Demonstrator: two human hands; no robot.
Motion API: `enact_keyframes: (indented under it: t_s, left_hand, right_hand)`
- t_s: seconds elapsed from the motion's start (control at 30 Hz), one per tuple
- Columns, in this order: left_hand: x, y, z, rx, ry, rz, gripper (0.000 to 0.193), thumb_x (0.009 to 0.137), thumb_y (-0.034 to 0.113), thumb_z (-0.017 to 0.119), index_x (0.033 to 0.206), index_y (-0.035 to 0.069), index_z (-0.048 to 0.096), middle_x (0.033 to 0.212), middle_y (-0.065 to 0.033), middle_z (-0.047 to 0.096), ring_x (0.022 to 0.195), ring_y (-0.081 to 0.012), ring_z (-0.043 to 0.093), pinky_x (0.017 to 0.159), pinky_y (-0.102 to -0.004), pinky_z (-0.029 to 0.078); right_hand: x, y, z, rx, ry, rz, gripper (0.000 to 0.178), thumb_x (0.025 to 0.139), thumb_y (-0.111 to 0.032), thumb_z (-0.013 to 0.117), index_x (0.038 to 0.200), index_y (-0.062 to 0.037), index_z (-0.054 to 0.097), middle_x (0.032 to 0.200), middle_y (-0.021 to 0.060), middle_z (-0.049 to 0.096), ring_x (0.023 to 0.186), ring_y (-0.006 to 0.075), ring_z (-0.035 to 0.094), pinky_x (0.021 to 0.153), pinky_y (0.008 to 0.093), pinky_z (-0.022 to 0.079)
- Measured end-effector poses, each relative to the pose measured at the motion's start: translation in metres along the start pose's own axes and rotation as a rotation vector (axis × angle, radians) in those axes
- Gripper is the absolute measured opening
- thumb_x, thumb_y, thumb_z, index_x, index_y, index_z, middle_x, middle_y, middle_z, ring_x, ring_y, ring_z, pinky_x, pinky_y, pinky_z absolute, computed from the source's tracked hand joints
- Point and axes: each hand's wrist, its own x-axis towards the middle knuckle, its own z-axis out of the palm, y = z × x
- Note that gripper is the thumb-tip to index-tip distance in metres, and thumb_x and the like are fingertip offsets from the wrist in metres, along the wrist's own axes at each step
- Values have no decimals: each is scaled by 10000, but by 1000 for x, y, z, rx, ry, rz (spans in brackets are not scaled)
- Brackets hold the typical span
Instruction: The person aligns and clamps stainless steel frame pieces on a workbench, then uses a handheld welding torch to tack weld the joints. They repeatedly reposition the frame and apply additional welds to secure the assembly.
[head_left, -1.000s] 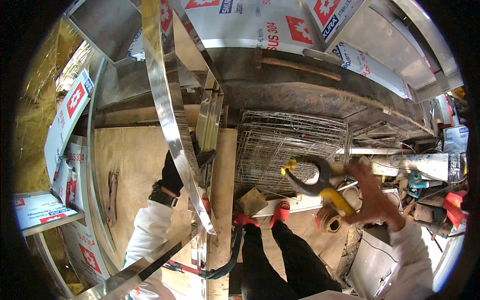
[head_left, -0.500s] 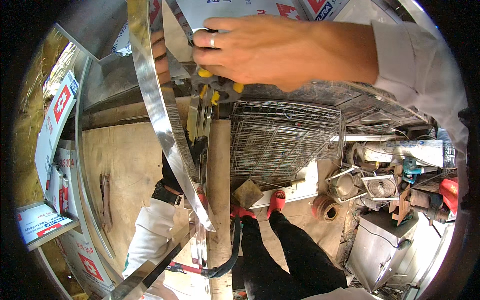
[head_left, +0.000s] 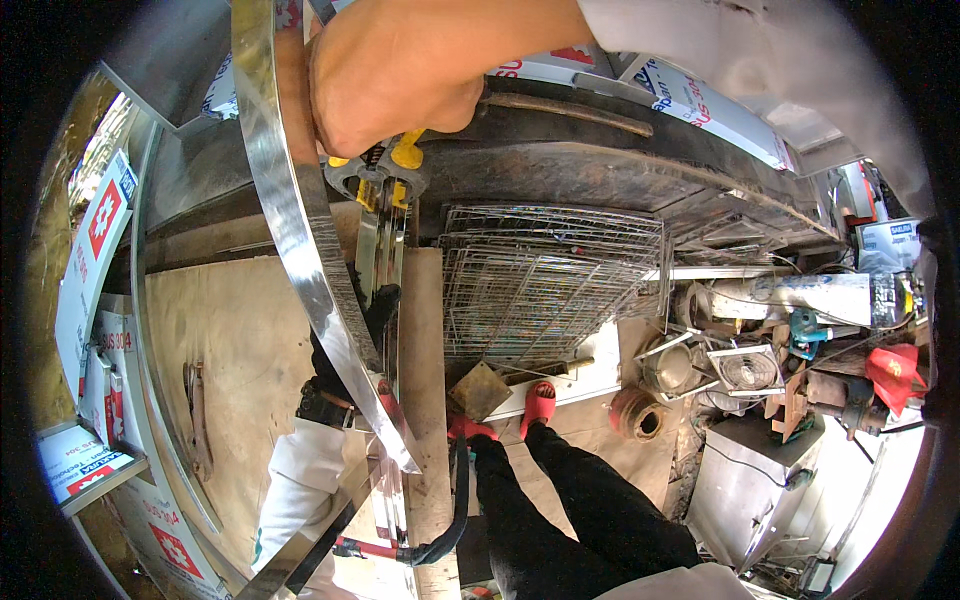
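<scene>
Spring clamp seemingly placed at metal bars, 11 o'clock; not yet released.
Right hand curls fingers around it; left hand, 9 o'clock: cannot tell.

two hands (one black-gloved), one clamp, two red slippers.

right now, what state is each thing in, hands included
Right hand, bare, closed on the spring clamp
Spring clamp, at the metal bars, bite unclear
Left hand, gloved, partly hidden by the polished metal strip
Wire grids, layered over one another
Wooden-handled tool, lying flat, one end hidden
Red slippers, worn
Teal power tool, set down
</scene>
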Motion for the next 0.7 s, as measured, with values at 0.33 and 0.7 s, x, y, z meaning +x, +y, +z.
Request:
enact_keyframes:
  t_s: [0.33,0.7]
  left_hand:
    - [3,7,1,61,25,47,369,894,223,798,1153,9,645,927,-101,655,831,-280,610,731,-429,507]
    - [26,-35,16,-306,-156,-46,419,869,311,813,1092,-2,647,940,-129,667,843,-307,631,763,-440,506]
  right_hand:
    - [12,7,18,-6,41,-39,372,664,-183,835,991,-27,754,1113,171,686,1045,318,676,902,467,574]
    - [11,-2,27,7,45,-54,279,701,-179,814,936,-39,759,1094,163,687,1038,322,678,892,464,579]
